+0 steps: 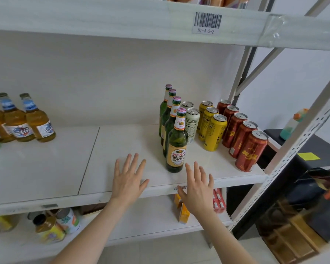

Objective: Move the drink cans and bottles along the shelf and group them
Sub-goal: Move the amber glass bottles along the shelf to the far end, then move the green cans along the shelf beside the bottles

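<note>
1. Yanjing Beer bottle [176, 147], green glass, stands upright at the front of a row of four like it. The row runs straight back from the front edge of the shelf [65, 168].
2. It lies just ahead of me, between my hands. The fingertips of my right hand [196, 187] are just beside its base. My left hand [129, 180] is a little further off, on its other side.
3. Both hands are flat, palms down and fingers spread, and they hold nothing. I cannot tell whether they rest on the shelf or hover over it.
4. To the right of that row stand pale cans [191, 124], yellow cans [214, 132] and red cans [251, 151], each kind in its own row and close together.
5. Amber bottles [40, 121] with blue labels stand well apart at the far left, with a long bare stretch of shelf between them and the green row.
6. I judge that those amber bottles are what is left to group. They lie to my left, so my left hand is the nearer one. Being tall and upright, they should be gripped low on the body so they do not tip.
</note>
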A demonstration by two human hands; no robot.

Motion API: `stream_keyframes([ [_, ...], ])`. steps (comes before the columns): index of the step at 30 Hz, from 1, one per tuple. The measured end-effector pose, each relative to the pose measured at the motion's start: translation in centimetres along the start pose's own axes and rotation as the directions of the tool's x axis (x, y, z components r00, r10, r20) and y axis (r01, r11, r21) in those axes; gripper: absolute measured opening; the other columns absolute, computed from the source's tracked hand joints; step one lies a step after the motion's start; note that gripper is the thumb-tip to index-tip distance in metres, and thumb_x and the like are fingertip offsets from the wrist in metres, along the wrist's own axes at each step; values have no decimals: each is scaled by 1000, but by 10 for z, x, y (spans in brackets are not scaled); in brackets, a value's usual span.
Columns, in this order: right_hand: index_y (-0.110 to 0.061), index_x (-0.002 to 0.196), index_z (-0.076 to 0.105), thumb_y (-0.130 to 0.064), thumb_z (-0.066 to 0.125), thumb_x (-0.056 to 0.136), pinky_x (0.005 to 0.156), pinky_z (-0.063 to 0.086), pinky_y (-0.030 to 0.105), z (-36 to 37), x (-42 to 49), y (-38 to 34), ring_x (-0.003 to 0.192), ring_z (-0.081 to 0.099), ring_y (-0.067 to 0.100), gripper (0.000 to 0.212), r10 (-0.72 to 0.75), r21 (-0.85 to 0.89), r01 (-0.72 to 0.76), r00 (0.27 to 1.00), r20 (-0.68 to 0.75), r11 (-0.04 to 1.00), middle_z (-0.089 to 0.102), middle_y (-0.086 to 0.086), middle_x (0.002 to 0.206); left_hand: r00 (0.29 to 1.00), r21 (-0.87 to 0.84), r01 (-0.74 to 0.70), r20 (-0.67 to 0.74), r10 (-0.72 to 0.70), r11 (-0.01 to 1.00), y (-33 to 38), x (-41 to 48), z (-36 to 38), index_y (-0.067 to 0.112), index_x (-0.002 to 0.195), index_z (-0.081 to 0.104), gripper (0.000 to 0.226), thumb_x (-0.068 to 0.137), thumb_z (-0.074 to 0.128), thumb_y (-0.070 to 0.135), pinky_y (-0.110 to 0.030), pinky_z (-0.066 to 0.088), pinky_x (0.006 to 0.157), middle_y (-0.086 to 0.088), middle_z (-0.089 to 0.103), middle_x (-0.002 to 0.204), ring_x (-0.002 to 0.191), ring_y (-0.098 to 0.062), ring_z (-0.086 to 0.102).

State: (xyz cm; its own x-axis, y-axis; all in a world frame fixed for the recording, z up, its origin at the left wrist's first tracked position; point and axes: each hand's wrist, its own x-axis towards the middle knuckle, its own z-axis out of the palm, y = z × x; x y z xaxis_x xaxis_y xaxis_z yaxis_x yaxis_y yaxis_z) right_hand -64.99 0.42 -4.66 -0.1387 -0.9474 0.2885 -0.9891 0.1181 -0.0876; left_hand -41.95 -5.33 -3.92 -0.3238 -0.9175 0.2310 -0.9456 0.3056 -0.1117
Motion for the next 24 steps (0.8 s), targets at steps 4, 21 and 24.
stream_keyframes([
  [4,-18,149,35,-54,66,81,110,29,59,-12,-24,-14,140,37,35,83,-30,-60,29,999,-24,998,36,15,154,1000,17,20,-22,-19,1000,-5,-33,-3,19,141,52,69,84,62,56,-63,26,110,-14,42,151,142,-36,35],
  [21,-19,152,29,-53,65,82,114,20,60,-40,-108,-142,145,27,35,86,-114,-65,114,993,-5,991,28,14,158,996,58,90,13,-91,994,-99,-158,-48,23,154,27,70,95,43,58,-62,3,116,-12,15,162,151,-32,8],
  [24,-20,153,27,-54,62,85,115,19,59,-35,-115,-178,146,24,34,84,-118,-65,119,993,17,991,25,13,159,994,59,105,27,-106,993,-134,-171,-52,24,153,30,71,93,44,61,-62,4,116,-11,19,162,150,-32,11],
])
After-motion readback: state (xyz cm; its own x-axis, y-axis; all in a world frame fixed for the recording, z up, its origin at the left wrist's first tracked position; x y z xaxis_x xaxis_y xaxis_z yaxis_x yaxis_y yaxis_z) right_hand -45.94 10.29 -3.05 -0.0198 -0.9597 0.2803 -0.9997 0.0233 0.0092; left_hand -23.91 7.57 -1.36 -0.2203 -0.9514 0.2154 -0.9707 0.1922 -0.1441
